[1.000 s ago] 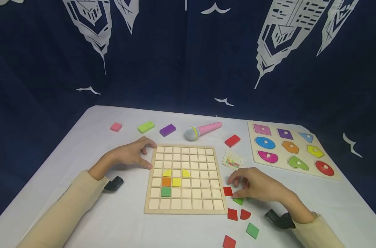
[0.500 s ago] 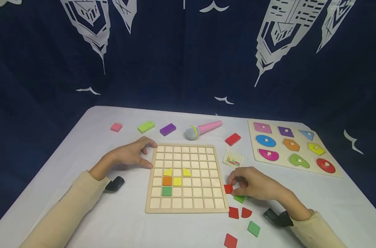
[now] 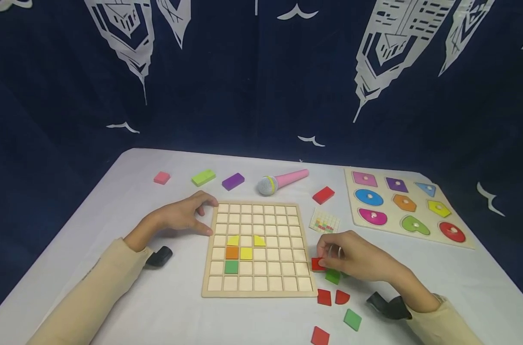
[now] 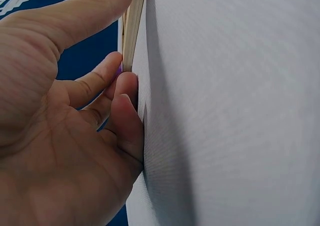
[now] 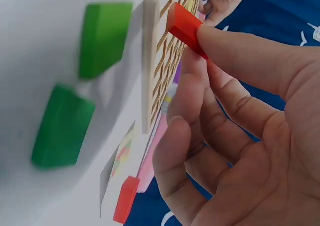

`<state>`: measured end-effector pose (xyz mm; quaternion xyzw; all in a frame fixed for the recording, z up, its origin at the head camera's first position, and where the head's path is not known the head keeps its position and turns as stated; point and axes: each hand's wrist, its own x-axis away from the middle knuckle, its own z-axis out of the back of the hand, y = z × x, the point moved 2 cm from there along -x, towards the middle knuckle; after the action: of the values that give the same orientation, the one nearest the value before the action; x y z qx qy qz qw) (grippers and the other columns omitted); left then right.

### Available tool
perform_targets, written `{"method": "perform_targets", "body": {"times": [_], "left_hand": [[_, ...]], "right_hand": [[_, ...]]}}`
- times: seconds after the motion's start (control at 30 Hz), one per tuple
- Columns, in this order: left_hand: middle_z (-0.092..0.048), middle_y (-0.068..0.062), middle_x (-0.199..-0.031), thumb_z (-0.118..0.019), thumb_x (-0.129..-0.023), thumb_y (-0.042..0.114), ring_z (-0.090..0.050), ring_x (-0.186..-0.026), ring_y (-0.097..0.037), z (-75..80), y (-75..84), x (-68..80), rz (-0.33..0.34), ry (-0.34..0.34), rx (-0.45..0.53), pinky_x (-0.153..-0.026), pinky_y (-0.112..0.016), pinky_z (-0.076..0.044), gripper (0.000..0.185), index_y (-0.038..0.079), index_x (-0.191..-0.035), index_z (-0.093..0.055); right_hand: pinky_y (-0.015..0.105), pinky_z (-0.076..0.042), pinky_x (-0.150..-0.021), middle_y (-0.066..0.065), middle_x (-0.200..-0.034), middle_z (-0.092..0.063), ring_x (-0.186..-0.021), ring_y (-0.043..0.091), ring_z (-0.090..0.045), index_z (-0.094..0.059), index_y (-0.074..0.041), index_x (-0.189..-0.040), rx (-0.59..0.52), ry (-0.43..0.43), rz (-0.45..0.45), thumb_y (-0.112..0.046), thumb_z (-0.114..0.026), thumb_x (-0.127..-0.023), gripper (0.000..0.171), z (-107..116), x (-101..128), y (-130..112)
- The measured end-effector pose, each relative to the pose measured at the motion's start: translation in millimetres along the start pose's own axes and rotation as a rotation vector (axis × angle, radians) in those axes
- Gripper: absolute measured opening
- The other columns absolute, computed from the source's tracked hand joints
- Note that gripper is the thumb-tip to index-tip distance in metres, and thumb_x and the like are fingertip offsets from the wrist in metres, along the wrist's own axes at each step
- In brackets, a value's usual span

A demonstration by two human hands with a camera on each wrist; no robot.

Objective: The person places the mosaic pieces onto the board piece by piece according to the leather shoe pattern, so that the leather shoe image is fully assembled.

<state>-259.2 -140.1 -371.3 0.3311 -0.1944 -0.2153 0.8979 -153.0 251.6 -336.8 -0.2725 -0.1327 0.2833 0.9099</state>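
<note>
In the head view a wooden grid board (image 3: 270,293) lies on the table, with yellow, orange and green tiles in several of its cells. My left hand (image 3: 184,214) rests at its left side, thumb and index finger spread along the edge and upper corner. The left wrist view shows that thumb (image 4: 95,10) against the board's edge (image 4: 131,35). Between thumb and fingers, my right hand (image 3: 358,256) pinches a red tile (image 5: 186,28), raised beside the board's right edge. Two green tiles (image 5: 105,40) lie on the table below this hand.
Red tiles (image 3: 324,297) and a green tile (image 3: 352,319) lie right of the board's lower corner. A small pattern card (image 3: 324,221) and a red block (image 3: 323,195) sit further back. Behind the board are a pink toy microphone (image 3: 283,181) and coloured blocks. A shape puzzle (image 3: 388,211) stands far right.
My right hand has picked up the red tile from the table beside the board; thumb and fingers now pinch it. The left hand has stayed at the board's left edge.
</note>
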Motion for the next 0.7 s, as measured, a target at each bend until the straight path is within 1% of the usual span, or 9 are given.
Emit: {"method": "perform_targets", "body": {"times": [0.1,0.27,0.5,0.7], "left_hand": [[-0.049,-0.010,-0.128,-0.089,-0.074,0.029,-0.047,-0.110,-0.026,0.3,-2.0,0.8,-0.003,0.001,-0.001,-0.089,-0.036,-0.043,0.079,0.010,-0.139,-0.049],[-0.049,-0.010,-0.129,-0.089,-0.074,0.031,-0.047,-0.110,-0.026,-0.6,-4.7,0.1,-0.014,0.001,-0.001,-0.089,-0.036,-0.043,0.079,0.010,-0.139,-0.049],[-0.050,-0.010,-0.126,-0.090,-0.074,0.031,-0.048,-0.108,-0.025,-0.6,-3.1,-0.6,-0.007,0.005,-0.022,-0.087,-0.035,-0.044,0.079,0.011,-0.139,-0.050],[-0.051,-0.010,-0.124,-0.089,-0.074,0.031,-0.048,-0.108,-0.025,0.0,-1.4,-0.2,-0.014,0.005,-0.023,-0.086,-0.035,-0.044,0.078,0.011,-0.139,-0.050]], "right_hand": [[0.021,-0.047,-0.061,-0.014,-0.072,-0.057,-0.069,0.006,-0.053,-0.066,-0.020,-0.091,0.007,0.004,0.028,-0.015,-0.075,-0.089,0.010,-5,-8,-7],[0.021,-0.045,-0.062,-0.014,-0.071,-0.056,-0.068,0.005,-0.051,-0.066,-0.019,-0.089,0.033,-0.009,0.093,-0.011,-0.074,-0.089,0.012,-16,-29,-22],[0.019,-0.038,-0.054,-0.012,-0.062,-0.051,-0.055,0.002,-0.047,-0.064,-0.023,-0.086,0.024,-0.054,0.163,-0.015,-0.073,-0.090,0.013,-33,-58,-44],[0.021,-0.041,-0.058,-0.014,-0.061,-0.054,-0.050,0.001,-0.047,-0.063,-0.022,-0.083,0.026,-0.072,0.181,-0.012,-0.070,-0.092,0.015,-41,-73,-59]]}}
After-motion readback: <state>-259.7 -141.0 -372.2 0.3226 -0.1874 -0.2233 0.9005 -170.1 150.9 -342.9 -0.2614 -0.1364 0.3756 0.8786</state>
